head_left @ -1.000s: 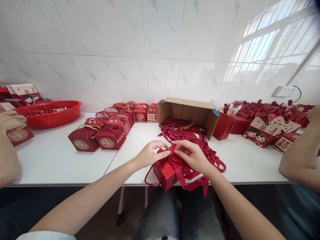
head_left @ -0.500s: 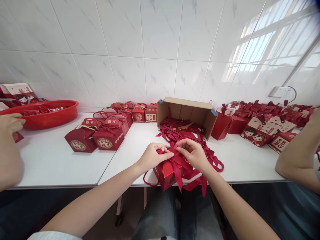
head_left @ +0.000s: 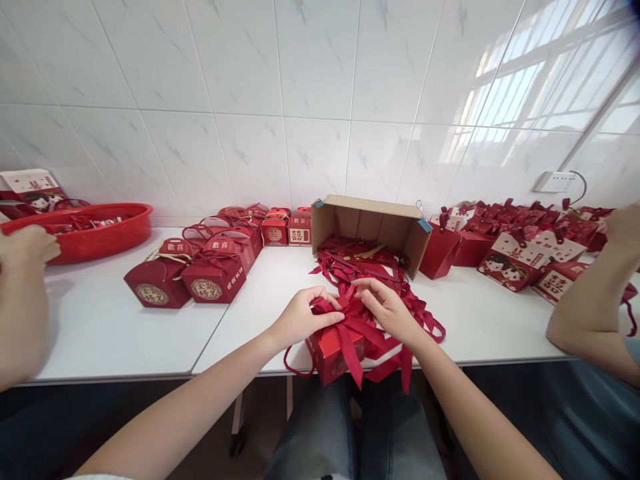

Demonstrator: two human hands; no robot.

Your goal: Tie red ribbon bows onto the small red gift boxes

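At the front edge of the table is a red gift box (head_left: pixel 336 355), tilted, with a red ribbon (head_left: pixel 351 353) gathered in loops on top and its tails hanging over the edge. My left hand (head_left: pixel 309 315) pinches the ribbon between thumb and fingers at the box's upper left. Across from it, my right hand (head_left: pixel 384 308) has its curled fingers on the ribbon loops at the top; its thumb is mostly hidden. A dark red twisted cord (head_left: pixel 295 368) sticks out at the box's left. Behind my hands, more red ribbons (head_left: pixel 425 320) lie in a heap.
An open cardboard box (head_left: pixel 373 208) on its side spills ribbons toward me. Red gift boxes (head_left: pixel 215 275) stand left, and many more boxes (head_left: pixel 510 261) fill the right. A red basin (head_left: pixel 100 241) is far left. Co-workers' arms (head_left: pixel 583 300) rest at both sides.
My right fingers have loosened and lifted slightly from their tight pinch beside the left hand. My left hand stays on the ribbon. The view has shifted slightly.
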